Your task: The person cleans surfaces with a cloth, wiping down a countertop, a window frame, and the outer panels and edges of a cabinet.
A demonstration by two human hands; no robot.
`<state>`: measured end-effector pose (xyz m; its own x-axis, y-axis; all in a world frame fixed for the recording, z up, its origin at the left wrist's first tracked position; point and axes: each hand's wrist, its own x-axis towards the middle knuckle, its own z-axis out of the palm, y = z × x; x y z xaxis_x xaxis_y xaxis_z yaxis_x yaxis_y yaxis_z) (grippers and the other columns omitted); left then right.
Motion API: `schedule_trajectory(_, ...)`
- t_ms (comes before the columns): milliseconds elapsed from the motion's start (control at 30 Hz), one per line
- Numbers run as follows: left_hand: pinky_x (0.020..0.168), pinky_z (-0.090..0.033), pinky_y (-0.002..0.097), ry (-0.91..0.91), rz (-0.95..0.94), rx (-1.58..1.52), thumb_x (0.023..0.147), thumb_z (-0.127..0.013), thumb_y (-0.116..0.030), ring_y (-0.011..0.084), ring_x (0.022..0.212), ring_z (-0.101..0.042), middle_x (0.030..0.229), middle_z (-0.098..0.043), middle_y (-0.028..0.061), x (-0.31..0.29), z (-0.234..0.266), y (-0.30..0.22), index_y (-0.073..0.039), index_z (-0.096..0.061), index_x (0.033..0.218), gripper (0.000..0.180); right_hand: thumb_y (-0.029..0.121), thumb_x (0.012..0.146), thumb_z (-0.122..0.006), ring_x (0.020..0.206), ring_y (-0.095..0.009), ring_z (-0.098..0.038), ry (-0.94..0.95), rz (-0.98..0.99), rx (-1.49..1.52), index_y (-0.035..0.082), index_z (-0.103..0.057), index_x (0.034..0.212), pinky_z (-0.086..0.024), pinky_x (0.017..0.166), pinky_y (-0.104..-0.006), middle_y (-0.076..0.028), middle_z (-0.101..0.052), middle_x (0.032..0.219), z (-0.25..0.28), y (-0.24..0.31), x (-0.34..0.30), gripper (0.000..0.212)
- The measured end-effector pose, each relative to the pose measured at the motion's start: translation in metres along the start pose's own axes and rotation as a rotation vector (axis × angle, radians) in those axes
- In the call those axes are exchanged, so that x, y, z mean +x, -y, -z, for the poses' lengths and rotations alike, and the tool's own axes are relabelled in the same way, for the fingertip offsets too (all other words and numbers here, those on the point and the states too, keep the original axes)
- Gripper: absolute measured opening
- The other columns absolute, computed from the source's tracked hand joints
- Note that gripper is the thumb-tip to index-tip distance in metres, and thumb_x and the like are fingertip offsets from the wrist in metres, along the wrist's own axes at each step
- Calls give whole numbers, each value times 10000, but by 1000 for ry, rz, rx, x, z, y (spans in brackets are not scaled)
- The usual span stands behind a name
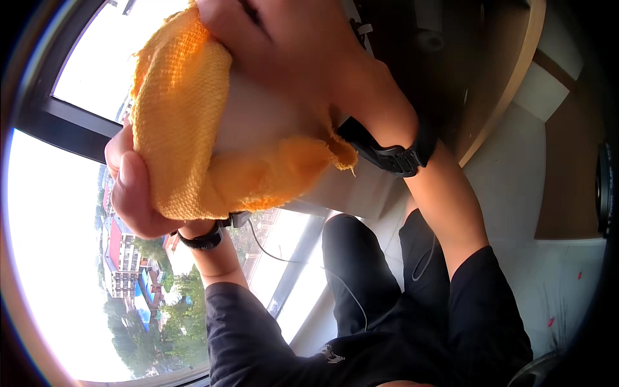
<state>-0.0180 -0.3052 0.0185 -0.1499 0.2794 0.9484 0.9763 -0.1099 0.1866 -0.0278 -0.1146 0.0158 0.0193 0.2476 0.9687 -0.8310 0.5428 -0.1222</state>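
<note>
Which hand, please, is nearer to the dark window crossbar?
Left: the left hand appears beside the crossbar; the right hand is farther right, near the top of the orange cloth.

Indoor room, apparently upper storey; home or office, cannot tell which. Evidence: large window [51, 258] with a dark frame [71, 124] takes up the left of the picture. Through it, lower left, a pale building [124, 274] with reddish roofing and green trees [184, 309], viewed from above. Upper right: wooden furniture [506, 58] with a light, curved edge. Right: pale, smooth floor [503, 193]; brown panel [570, 180] near the rim. Strong daylight from the left.
</note>
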Motion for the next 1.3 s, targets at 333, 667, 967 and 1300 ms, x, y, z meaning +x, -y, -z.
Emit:
schedule_trajectory(333, 753, -560, 297, -106, -288, 188, 857, -664, -133, 217, 855, -665, 994, -645, 202, 5, 14, 35, 67, -519, 1141, 376, 150, 852, -541, 496, -308, -534, -88, 164, -183, 44, -482, 642, -438, 520, -394, -138, -519, 556, -17, -11, -2, 242)
schedule_trajectory(667, 727, -527, 292, 5, -410, 586, 796, -728, -85, 196, 795, -641, 939, -665, 196, 6, 33, 28, 80, -558, 1097, 383, 126, 848, -534, 572, -293, -551, -118, 282, -105, 48, -549, 737, -446, 562, -376, -133, -532, 630, -35, -23, -8, 136)
schedule_trajectory(967, 643, -446, 305, 602, -15, 582, 811, -587, -47, 192, 515, -488, 524, -473, 59, 36, -10, -22, -10, -509, 565, 261, 124, 806, -655, 1165, -338, -491, 51, 228, -181, 81, -498, 1143, -387, 977, -444, -126, -513, 1230, -2, -57, -85, 374)
schedule_trajectory(1300, 860, -449, 375, 579, -365, 1217, 768, -677, -137, 260, 962, -548, 993, -542, 90, 19, -64, -6, -70, -579, 913, 188, 136, 842, -683, 976, -298, -482, -343, -97, -32, 49, -474, 1040, -424, 830, -392, -174, -433, 1113, 6, -49, -68, 301)
